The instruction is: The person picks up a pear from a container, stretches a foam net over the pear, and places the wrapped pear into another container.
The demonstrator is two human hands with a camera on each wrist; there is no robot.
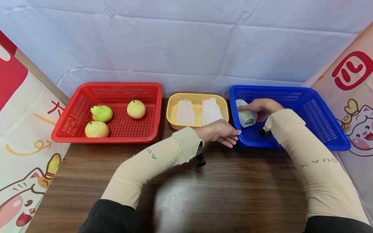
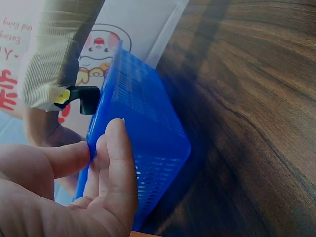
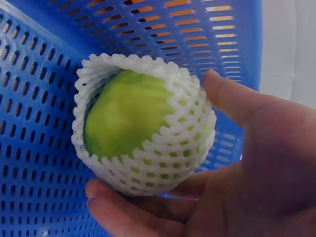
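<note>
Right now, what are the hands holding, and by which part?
The right hand holds the netted fruit round its sides; the left hand pinches the blue basket by its rim.

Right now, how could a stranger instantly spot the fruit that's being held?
Look for the blue basket, toward the right of the table. Inside its left end, the right hand holds a green fruit in a white foam net. That net sets it apart: the three fruits in the red basket are bare.
</note>
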